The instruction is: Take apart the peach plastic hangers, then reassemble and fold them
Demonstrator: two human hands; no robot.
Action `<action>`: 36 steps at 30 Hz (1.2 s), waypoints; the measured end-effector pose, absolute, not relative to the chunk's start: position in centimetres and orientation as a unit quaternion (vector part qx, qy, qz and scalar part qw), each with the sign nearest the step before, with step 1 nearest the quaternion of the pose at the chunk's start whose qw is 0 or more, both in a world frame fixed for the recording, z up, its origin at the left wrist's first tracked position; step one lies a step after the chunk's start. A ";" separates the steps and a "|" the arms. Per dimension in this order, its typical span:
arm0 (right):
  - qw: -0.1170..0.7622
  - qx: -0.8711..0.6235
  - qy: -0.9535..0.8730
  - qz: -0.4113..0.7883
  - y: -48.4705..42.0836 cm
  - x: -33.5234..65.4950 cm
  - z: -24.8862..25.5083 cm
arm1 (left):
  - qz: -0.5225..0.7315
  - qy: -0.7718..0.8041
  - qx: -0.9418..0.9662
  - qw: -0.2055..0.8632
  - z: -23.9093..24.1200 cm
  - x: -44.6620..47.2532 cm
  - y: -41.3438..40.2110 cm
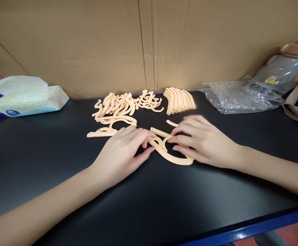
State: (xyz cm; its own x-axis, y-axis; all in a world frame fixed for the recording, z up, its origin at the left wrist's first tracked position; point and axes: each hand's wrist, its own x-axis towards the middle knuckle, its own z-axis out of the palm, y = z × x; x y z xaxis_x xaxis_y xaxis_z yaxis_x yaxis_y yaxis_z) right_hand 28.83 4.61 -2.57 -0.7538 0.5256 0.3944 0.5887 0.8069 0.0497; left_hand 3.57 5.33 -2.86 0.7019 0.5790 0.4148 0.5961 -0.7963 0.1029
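Note:
Low over the black table (149,201), my left hand (124,148) pinches one end of a cream plastic folding hanger (176,159) between thumb and forefinger. My right hand (207,141) grips the same hanger's other side, its bent fingers covering part of the arm and hook. A loose curved hook piece (171,123) lies just beyond the right fingertips. Behind my left hand are assembled cream hangers (123,118), partly covered by the knuckles.
Along the back lie a heap of cream hanger parts (116,104), a pile of hooks (149,100) and a neat row of curved arms (181,99). A tissue pack (33,99) sits left; clear plastic bag (238,97) and a bottle (279,73) stand right, against cardboard (87,44).

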 end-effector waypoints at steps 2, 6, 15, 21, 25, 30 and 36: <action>0.185 -0.292 -0.935 -0.083 4.5 28.8 -2.6 | -0.220 -0.324 -0.920 0.007 -3.0 3.6 5.4; 0.199 -0.273 -0.939 -0.068 4.4 28.9 -2.4 | -0.236 -0.338 -0.911 -0.001 -2.9 3.6 5.2; 0.183 -0.262 -0.947 -0.042 4.0 28.6 -2.5 | -0.198 -0.382 -0.900 -0.067 -2.2 4.0 4.7; 0.199 -0.250 -0.946 -0.054 4.3 28.9 -2.5 | -0.208 -0.416 -0.881 -0.084 -2.4 3.7 5.0; 0.222 -0.232 -0.944 -0.082 4.6 29.6 -1.8 | -0.218 -0.417 -0.881 -0.051 -2.4 3.3 5.4; 0.191 -0.359 -0.900 -0.160 5.8 31.1 -1.5 | -0.214 -0.414 -0.885 -0.004 -2.5 2.9 5.8; 0.076 -0.424 -0.873 -0.230 6.0 31.1 -2.0 | -0.214 -0.365 -0.906 0.015 -1.9 3.3 5.1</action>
State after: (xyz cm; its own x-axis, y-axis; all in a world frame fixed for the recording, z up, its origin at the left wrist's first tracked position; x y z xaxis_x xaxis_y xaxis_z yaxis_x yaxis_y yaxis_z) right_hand 31.11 5.96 -2.04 -0.6290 0.7050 0.3277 0.7750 0.5349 0.3365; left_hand 3.26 5.08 -1.92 0.6421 0.6546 0.3989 0.6678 -0.7332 0.1283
